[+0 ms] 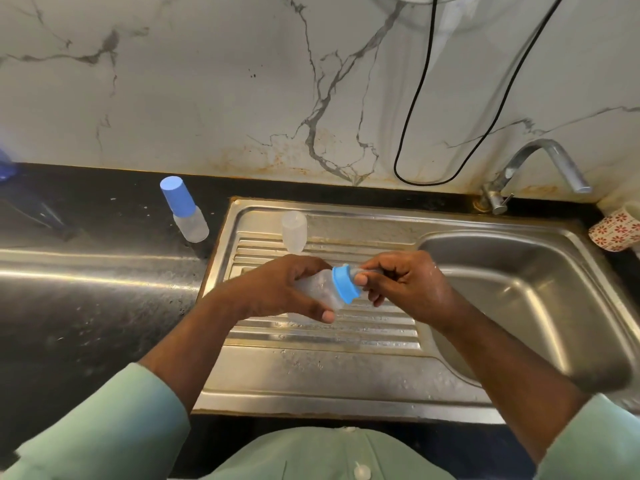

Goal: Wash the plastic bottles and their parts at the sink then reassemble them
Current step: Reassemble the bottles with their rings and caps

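Hands meet over the ribbed draining board of the steel sink (346,382), both busy with one clear plastic bottle (320,287) held on its side. The left hand (277,289) wraps the bottle's body, fingers curled over the top and thumb pressed along the near side. A blue screw collar (344,284) sits on the bottle's neck, facing right. The right hand (405,284) has its fingers curled in, pinching the translucent teat (356,271) that pokes out of the collar; how tightly it grips cannot be told. Both forearms come out of pale green sleeves.

Beyond the hands, at the far edge of the draining board, a translucent cap (294,230) stands by itself. To the left, on the black counter (86,306), a second bottle with a blue cap (183,209) stands assembled, just beside the sink's left rim. The basin lies to the right, with a steel tap (540,168) at its far right corner. A patterned cup (616,232) lies at the right edge beyond the basin. A black cable (419,98) hangs in a loop down the marble wall behind the sink.
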`<state>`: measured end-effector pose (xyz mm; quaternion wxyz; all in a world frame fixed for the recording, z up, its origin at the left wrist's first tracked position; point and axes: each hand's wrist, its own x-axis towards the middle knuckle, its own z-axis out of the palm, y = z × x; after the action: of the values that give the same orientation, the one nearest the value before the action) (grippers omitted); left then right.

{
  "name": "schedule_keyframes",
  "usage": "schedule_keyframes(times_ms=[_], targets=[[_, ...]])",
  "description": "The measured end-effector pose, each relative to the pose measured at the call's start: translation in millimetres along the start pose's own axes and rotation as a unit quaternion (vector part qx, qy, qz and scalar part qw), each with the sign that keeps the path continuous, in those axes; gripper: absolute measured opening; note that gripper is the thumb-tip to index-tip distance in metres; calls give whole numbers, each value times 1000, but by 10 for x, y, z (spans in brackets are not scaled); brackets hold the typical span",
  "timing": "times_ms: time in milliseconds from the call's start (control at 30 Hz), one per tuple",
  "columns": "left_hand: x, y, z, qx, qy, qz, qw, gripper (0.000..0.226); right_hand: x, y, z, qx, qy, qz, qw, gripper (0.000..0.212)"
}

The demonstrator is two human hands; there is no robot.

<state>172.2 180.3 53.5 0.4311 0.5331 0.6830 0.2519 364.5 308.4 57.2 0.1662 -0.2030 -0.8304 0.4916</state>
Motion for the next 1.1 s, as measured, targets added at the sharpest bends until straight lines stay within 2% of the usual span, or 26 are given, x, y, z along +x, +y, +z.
schedule_keyframes(times_ms=[67,133,167,300,400,433,500,567,633,767,800,867,967,1033,1100], targets=[[13,-89,104,106,114,28,987,62,-14,23,122,67,60,52,995,13],[34,-224,277,234,236,38,942,66,-29,67,274,124,105,101,982,11],[34,-275,358,256,268,28,928,65,-22,102,345,137,114,116,977,11],[25,-505,474,185,296,-20,937,64,99,182,423,150,80,148,974,7],[-15,-670,399,117,328,-41,936,65,278,254,313,177,56,163,969,23],[-38,-711,361,80,338,-53,936,65,375,304,289,156,56,166,972,28],[-75,-744,287,19,348,-72,935,63,594,448,296,39,53,145,987,29],[-92,-773,242,-3,348,-76,934,61,812,595,383,-107,3,95,990,32],[-90,-814,204,-17,350,-74,934,59,1023,760,522,-236,-95,41,966,46],[-56,-875,131,-70,334,-70,938,59,1329,1161,764,-423,-234,2,876,78],[-43,-887,125,-80,326,-69,939,58,1368,1210,800,-437,-251,8,864,79],[-10,-931,114,-92,313,-67,943,57,1409,1250,850,-412,-264,20,872,67],[41,-949,103,-94,310,-65,944,56,1332,1187,784,-366,-218,53,903,54],[71,-939,83,-100,318,-63,941,56,1227,948,615,-335,-120,82,931,57],[80,-939,79,-113,335,-61,934,55,1067,534,401,-287,17,69,955,58]])
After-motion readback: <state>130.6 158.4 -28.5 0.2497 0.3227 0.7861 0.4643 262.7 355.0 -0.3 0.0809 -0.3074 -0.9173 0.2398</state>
